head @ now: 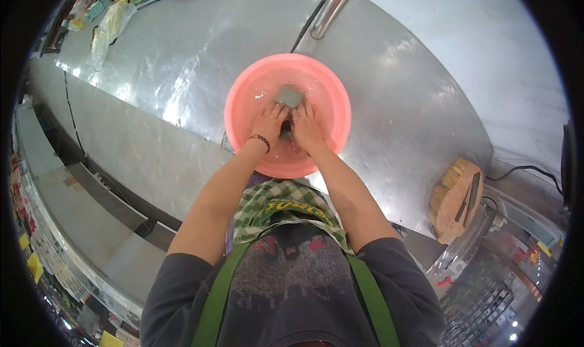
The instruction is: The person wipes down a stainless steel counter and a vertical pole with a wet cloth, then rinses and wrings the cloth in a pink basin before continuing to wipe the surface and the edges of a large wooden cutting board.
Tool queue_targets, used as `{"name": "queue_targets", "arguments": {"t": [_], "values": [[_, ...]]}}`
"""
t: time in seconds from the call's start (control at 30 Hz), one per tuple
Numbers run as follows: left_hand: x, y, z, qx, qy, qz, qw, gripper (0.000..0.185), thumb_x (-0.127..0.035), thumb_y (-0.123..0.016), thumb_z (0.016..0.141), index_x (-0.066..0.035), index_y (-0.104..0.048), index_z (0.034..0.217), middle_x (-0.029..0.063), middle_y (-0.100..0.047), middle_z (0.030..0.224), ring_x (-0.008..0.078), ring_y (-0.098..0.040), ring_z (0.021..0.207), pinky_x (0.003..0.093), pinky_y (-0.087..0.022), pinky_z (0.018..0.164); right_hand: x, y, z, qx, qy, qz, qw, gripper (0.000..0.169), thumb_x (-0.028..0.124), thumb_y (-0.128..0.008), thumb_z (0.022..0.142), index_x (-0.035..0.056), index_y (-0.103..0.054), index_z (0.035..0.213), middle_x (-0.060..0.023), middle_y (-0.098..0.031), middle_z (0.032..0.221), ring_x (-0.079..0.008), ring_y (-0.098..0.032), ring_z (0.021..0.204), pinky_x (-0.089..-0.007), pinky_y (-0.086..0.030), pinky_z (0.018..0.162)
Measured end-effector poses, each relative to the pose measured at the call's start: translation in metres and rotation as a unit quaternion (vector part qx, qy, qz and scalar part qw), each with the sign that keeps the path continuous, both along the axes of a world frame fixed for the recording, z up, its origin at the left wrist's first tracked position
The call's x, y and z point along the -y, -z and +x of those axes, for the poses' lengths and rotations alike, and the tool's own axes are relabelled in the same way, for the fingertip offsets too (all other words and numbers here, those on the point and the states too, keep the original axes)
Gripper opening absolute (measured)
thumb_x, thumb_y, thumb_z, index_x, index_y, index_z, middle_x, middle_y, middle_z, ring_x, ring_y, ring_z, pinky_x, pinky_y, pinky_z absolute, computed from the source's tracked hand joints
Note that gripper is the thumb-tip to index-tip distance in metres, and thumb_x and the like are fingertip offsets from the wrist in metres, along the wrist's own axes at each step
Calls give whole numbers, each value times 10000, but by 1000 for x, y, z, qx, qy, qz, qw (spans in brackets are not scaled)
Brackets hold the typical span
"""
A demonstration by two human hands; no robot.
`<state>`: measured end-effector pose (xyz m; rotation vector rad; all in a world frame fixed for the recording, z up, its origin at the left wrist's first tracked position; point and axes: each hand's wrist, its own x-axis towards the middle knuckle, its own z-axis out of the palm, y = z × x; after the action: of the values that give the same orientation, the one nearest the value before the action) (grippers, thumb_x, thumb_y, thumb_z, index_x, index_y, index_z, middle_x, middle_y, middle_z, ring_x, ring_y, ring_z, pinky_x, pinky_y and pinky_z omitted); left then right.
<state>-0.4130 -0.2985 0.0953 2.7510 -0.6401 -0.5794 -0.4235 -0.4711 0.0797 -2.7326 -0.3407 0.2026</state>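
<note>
A round pink plastic basin (232, 114) holding water stands on the metal counter in front of me. In it lies a grey-green cloth (289, 95), partly under the water, with a darker part showing between my hands. My left hand (271, 119), with a beaded bracelet at the wrist, grips the cloth from the left. Opposite it, my right hand (306, 122) grips the cloth from the right. Both sets of fingertips meet the cloth's near edge and are partly hidden by water and cloth.
The stainless steel counter (191, 59) carries an upright metal pole (335, 9) beyond the basin. A plastic bag (112, 30) and mixed items lie at far left. At right, a thick wooden chopping block (456, 201) has a cleaver-like dark blade (468, 198) on it.
</note>
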Motion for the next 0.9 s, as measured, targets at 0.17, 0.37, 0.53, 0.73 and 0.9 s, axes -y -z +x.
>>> {"name": "queue_targets", "arguments": {"t": [0.17,0.37,0.53,0.73,0.9], "values": [[-22,-14,23,31,24,-16,999,544,-65,-682,855,-146,-583,1384,91,-503,1507,303,-532,1333,422,-503,1052,6,-33,15,-101,89,112,985,298,59,-621,850,0,-674,1137,-180,-534,1460,-385,-520,1327,-483,-459,1084],[-57,-36,36,66,-81,-56,993,303,-39,-658,839,-101,-712,1130,125,-589,1373,348,-570,1243,421,-516,1020,14,-59,19,-154,208,73,963,264,83,-612,846,0,-678,1088,-180,-603,1285,-384,-574,1207,-512,-487,998],[-60,-45,33,153,-110,-84,979,353,3,-660,790,-89,-722,1125,137,-622,1303,346,-576,1216,436,-509,1004,8,-68,30,-69,116,-77,988,468,118,-650,839,40,-631,1300,-184,-603,1314,-380,-528,1291,-543,-413,1056],[-40,-32,-6,-9,-357,-357,863,328,-7,-639,841,-31,-672,1166,160,-623,1268,297,-621,1104,422,-540,902,-42,-33,46,30,-4,-6,1000,722,174,-704,817,64,-459,1487,-194,-555,1357,-385,-526,1289,-501,-371,1136],[-38,-11,-26,-341,-588,-473,560,400,-194,-607,989,-49,-546,1357,156,-600,1298,229,-628,1080,424,-559,829,-52,-6,42,-88,-114,-132,981,718,138,-705,826,102,-460,1500,-218,-526,1452,-404,-535,1313,-523,-396,1116]]}}
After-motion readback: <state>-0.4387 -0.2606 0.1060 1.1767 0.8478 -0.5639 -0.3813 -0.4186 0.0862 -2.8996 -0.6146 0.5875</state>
